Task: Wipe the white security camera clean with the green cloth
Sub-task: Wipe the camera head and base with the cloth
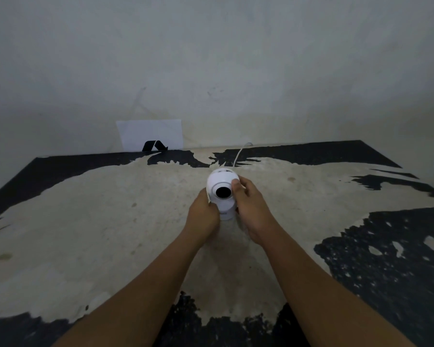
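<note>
The white security camera (222,190) stands upright in the middle of the worn table (98,221), its round head and black lens facing me. My left hand (203,216) wraps the left side of its base. My right hand (251,209) holds the right side, thumb resting on the head beside the lens. A thin white cable (238,155) runs from behind the camera toward the wall. No green cloth shows anywhere in view.
A white sheet of paper (150,134) with a black mark leans against the wall behind the table's far edge. The tabletop is beige with peeling black patches, and its front and right parts are dark.
</note>
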The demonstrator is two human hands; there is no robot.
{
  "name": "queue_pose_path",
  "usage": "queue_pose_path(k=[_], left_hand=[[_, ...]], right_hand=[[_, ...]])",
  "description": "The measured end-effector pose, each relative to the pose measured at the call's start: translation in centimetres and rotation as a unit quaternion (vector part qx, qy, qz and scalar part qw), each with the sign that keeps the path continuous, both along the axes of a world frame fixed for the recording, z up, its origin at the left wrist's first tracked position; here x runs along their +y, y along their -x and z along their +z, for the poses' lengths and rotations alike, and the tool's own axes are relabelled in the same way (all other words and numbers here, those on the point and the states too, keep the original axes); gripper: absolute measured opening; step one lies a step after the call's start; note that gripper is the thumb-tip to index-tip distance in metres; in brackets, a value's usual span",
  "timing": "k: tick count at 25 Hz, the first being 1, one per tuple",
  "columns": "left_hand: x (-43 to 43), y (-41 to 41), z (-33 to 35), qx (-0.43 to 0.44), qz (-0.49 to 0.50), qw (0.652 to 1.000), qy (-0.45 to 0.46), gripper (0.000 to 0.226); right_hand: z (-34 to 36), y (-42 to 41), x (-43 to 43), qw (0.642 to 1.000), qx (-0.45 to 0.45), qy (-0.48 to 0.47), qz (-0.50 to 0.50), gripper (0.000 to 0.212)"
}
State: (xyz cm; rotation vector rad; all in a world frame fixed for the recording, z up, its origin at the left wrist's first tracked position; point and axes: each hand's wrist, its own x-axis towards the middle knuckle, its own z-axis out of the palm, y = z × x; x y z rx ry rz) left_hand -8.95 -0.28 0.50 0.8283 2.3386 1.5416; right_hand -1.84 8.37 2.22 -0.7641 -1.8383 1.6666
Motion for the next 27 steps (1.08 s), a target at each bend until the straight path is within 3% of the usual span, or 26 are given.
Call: queue_pose_path(k=[3,6,9,14,19,21,24,25,27], left_hand=[[0.0,-0.3,2.0,0.023,0.015,0.997,-0.069,0.047],[0.1,-0.5,3.5,0.066,0.012,0.995,-0.070,0.050],[-0.3,-0.4,2.6,0.070,0.013,0.997,-0.024,0.043],[-2.5,-1.4,1.7,0.074,-0.025,0.987,0.139,0.032],[-6.5,-2.1,4.4,-0.060,-0.111,0.991,0.047,0.032],[-7.3,-2.3,5.8,-0.062,-0.118,0.991,0.028,0.032],[-7.2,-2.3,8.2,-0.027,-0.098,0.995,-0.017,0.023],[-7.0,-2.3,9.0,-0.025,-0.099,0.994,-0.037,0.021],[-6.3,-1.8,9.9,-0.024,-0.109,0.992,-0.062,0.022]], right_hand=[[-0.2,0.0,0.2,1.000,0.005,-0.003,0.005,0.043],[-0.3,-0.1,0.2,1.000,0.000,-0.010,0.012,0.044],[-0.2,-0.1,0.1,1.000,0.009,0.006,0.011,0.044],[-0.3,-0.1,0.1,1.000,0.001,0.001,0.014,0.043],[1.0,-1.1,0.2,0.999,-0.036,-0.032,0.026,0.049],[2.3,-2.1,-0.3,0.997,-0.021,-0.072,0.003,0.053],[4.7,-3.8,-0.9,0.992,0.041,-0.039,0.116,0.063],[5.4,-4.3,-1.0,0.986,0.044,-0.012,0.161,0.061],[6.3,-4.5,-0.8,0.980,0.043,0.007,0.194,0.033]])
